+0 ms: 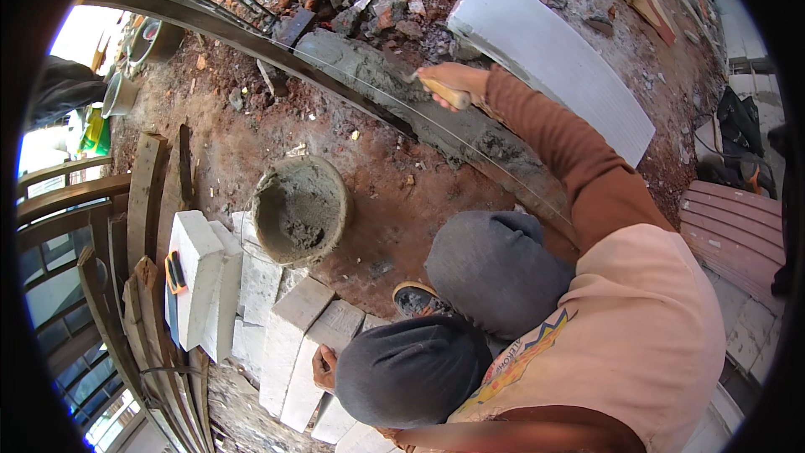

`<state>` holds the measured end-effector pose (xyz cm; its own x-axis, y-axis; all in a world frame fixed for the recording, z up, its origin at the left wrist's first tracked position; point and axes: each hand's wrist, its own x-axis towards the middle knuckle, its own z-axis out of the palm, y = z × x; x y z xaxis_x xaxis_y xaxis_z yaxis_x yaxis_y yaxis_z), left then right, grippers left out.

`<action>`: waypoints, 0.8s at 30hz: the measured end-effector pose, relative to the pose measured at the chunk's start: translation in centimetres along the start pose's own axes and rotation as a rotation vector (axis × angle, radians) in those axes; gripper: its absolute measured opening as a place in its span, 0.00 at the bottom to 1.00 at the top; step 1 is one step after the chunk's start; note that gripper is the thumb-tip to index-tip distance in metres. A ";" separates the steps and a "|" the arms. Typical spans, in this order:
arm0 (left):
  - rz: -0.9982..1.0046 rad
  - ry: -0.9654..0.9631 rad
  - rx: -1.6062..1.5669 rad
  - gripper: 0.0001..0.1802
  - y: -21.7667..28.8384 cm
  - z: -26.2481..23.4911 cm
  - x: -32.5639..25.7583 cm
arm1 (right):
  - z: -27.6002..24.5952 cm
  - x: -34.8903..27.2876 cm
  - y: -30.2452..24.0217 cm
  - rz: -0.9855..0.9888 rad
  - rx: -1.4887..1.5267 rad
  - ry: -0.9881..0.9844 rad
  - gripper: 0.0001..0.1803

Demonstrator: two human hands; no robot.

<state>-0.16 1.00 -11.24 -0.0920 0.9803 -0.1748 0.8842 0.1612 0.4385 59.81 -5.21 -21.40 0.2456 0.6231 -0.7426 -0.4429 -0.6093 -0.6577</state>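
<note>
Crouched by pale blocks [289, 344], right hand [449, 80] grips a wooden-handled trowel [444, 92] on wet grey mortar [394, 84].

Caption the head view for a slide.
Crouched person's right hand trowels a mortar strip; left hand rests on pale blocks by a mortar bucket.

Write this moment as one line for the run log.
right hand: holds trowel handle on mortar bed | left hand: rests on white blocks | mortar bucket: beside
</note>
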 end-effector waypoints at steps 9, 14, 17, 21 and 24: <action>-0.011 0.014 -0.143 0.17 -3.6 0.8 0.7 | 4.1 12.1 -10.2 -0.081 -0.181 0.055 0.27; 0.014 -0.006 -0.100 0.17 -3.9 0.6 0.8 | 0.2 11.4 -12.5 -0.115 -0.619 0.094 0.30; 0.018 -0.010 -0.095 0.18 -3.4 0.7 0.7 | -0.5 8.7 -10.4 -0.043 -0.569 0.087 0.29; 0.019 0.021 -0.092 0.17 -3.0 0.7 0.6 | -0.7 4.0 -6.1 -0.180 -0.714 0.072 0.27; 0.013 -0.012 -0.069 0.16 -2.8 0.7 0.6 | -1.6 -0.3 -1.2 -0.219 -0.892 0.128 0.25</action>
<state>-2.36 1.02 -13.16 -0.0749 0.9809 -0.1794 0.8514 0.1565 0.5007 61.61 -5.43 -20.62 0.3620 0.7424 -0.5638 0.4390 -0.6693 -0.5995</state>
